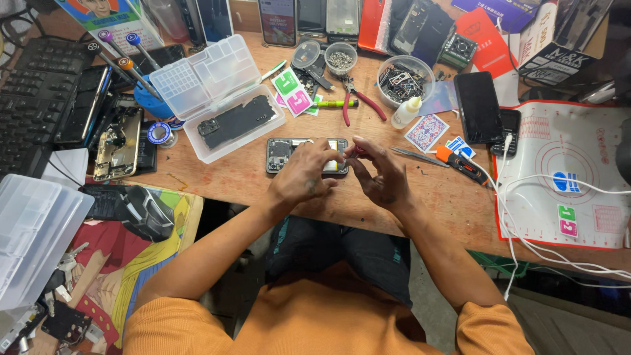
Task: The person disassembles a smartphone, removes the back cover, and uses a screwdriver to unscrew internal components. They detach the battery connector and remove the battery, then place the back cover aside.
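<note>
At the table's left edge sits a black keyboard (29, 105), with a gutted gold phone frame (118, 144) lying beside it, back open and parts exposed. Just past it, toward the far edge, a clear plastic organiser box (217, 95) stands with its lid flung back, a dark phone back panel resting in the tray, kept off the cluttered wood.

Near the front edge at the middle, an opened smartphone (289, 152) lies flat on the table, its insides facing up so they can be reached. The person's left hand (303, 176) rests on the phone, fingers curled and pressing down on its body to steady it. The right hand (379, 174) meets it just beside the phone's right end, fingers pinched narrow around a small red-tipped piece; what it is cannot be made out.

Behind the hands, red-handled pliers (358, 102) and a round tub of small metal parts (404, 79) stay within easy reach. To the right lie metal tweezers (417, 156) and an orange-handled tool (460, 161), then a dark phone (478, 108) lying screen up. At the right edge a white work mat (572, 177) covers the table, a white cable (519, 217) trailing across it.
</note>
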